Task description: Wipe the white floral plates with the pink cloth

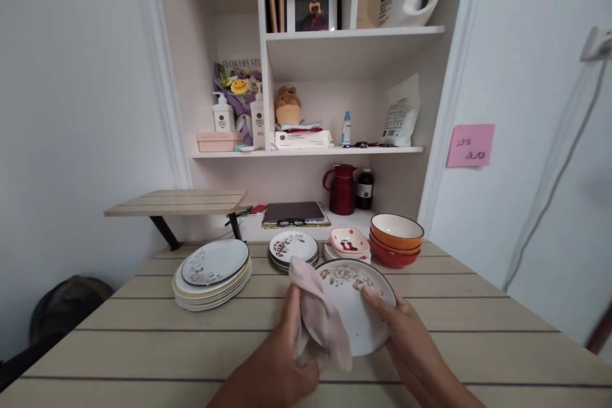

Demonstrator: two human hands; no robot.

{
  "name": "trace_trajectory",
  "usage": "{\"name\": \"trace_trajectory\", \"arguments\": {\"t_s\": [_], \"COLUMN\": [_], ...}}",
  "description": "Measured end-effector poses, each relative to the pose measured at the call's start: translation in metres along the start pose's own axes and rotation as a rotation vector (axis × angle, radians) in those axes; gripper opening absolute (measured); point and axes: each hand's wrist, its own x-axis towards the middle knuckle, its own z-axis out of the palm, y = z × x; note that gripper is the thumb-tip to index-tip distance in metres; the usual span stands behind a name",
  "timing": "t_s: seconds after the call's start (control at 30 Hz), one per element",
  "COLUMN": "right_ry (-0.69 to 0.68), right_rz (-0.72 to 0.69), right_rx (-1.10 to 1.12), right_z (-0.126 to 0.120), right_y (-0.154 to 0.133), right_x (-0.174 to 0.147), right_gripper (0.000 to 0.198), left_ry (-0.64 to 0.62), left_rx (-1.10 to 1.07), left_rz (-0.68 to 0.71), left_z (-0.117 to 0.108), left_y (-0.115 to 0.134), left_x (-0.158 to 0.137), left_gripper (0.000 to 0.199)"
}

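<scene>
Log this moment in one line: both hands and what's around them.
left hand: holds pink cloth | right hand: grips floral plate | cloth: over plate's left edge | nearby: stacked plates, stacked bowls

Two bare hands (400, 320) — slim fingers (377, 303), slender wrists (412, 345) — and smooth forearms (433, 373), bare to the view's lower edge.
</scene>
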Motion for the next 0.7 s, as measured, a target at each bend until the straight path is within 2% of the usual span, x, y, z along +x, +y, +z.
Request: {"name": "trace_trajectory", "arguments": {"t_s": [0.07,0.13,0.2,0.3,0.37,0.47,0.57,0.7], "right_ry": [0.017,-0.004,-0.069,-0.171,-0.198,-0.224,-0.224,-0.166], "right_rz": [-0.012,-0.009,0.019,0.045,0.011,-0.087,-0.119,-0.021], "right_rx": [0.007,0.011,0.006,-0.038,-0.093,-0.241,-0.25,-0.02], "right_z": [-0.003,-0.001,0.003,0.009,0.009,0.005,0.003,0.01], "right_y": [-0.001,-0.003,-0.003,-0.004,-0.005,-0.006,-0.003,0.003], "right_x": [0.002,0.0,-0.005,-0.014,-0.017,-0.016,-0.015,-0.02], "right_gripper": [0.061,0.063,0.06,0.05,0.041,0.027,0.022,0.036], "left_ry": [-0.09,-0.02,0.052,0.19,0.199,0.173,0.266,0.418], "left_rx": [-0.179,-0.314,-0.32,-0.164,-0.054,-0.015,-0.064,-0.203], "left_rz": [-0.077,-0.031,-0.016,-0.011,-0.016,-0.094,-0.136,-0.167], "left_z": [0.003,0.009,0.013,0.013,0.01,0.009,0.015,0.027], "left_y": [0.003,0.007,0.011,0.014,0.013,0.014,0.018,0.02], "left_x": [0.003,0.008,0.012,0.012,0.01,0.008,0.011,0.014], "left_gripper": [0.091,0.088,0.08,0.066,0.058,0.044,0.047,0.056]}}
